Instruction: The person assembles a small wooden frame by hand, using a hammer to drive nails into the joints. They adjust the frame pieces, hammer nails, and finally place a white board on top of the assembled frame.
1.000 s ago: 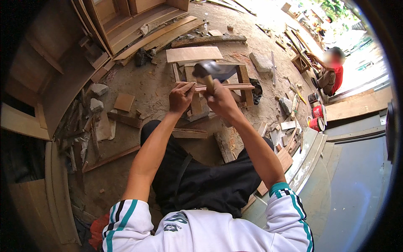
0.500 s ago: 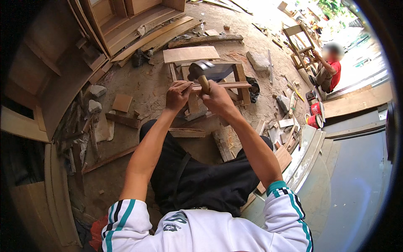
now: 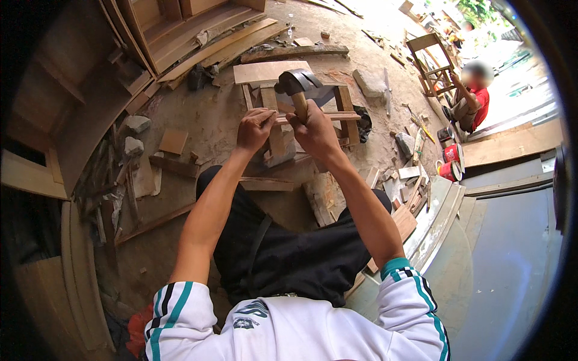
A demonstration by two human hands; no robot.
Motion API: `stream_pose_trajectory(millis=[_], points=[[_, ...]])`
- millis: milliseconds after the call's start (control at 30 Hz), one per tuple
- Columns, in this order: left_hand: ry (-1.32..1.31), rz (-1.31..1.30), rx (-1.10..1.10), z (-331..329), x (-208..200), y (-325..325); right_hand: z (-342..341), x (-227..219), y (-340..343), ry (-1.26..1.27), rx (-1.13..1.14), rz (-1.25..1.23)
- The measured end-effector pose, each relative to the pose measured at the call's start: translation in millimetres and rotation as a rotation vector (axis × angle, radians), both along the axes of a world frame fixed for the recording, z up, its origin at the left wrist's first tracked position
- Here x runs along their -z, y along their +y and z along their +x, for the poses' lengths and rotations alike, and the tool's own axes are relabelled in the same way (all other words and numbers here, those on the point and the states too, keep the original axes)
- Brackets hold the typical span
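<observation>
My right hand (image 3: 314,131) is wrapped round the wooden handle of a claw hammer (image 3: 295,82), its dark head up and pointing away from me. Close by on the left, my left hand (image 3: 255,128) is closed in a pinch at the left end of a thin reddish wood strip (image 3: 346,117); what lies between the fingertips is too small to make out. The strip lies across a small wooden frame (image 3: 345,101) in front of my knees. Part of the strip is hidden behind my right hand and the hammer handle.
A pale board (image 3: 265,73) lies at the frame's far side. Wooden cabinets (image 3: 205,36) stand at the far left. Scrap wood and stones (image 3: 368,83) litter the floor. Red cans (image 3: 450,171) stand at right, near a seated person (image 3: 480,107) holding a wooden chair frame (image 3: 432,63).
The hammer has risen and tipped away from me, its head now farther from the strip's left end. My right hand moved slightly with it. My left hand keeps its pinch in nearly the same place.
</observation>
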State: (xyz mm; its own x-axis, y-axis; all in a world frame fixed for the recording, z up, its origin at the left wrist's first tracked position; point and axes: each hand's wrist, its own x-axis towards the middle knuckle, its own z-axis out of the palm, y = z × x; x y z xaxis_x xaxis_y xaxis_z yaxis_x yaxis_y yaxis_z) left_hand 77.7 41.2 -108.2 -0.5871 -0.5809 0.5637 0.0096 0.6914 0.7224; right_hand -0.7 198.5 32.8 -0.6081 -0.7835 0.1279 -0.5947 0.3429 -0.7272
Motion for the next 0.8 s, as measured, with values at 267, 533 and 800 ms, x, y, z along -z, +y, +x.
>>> stream_pose_trajectory(millis=[267,533,800], points=[[-0.003,-0.022,0.006,0,-5,-2,-6,9,3,0.010,-0.042,0.068],[-0.010,0.026,0.038,-1,-8,3,-5,25,0,-0.051,-0.001,0.050],[-0.057,0.011,-0.029,-4,-3,13,-14,37,-1,-0.069,-0.013,0.159]])
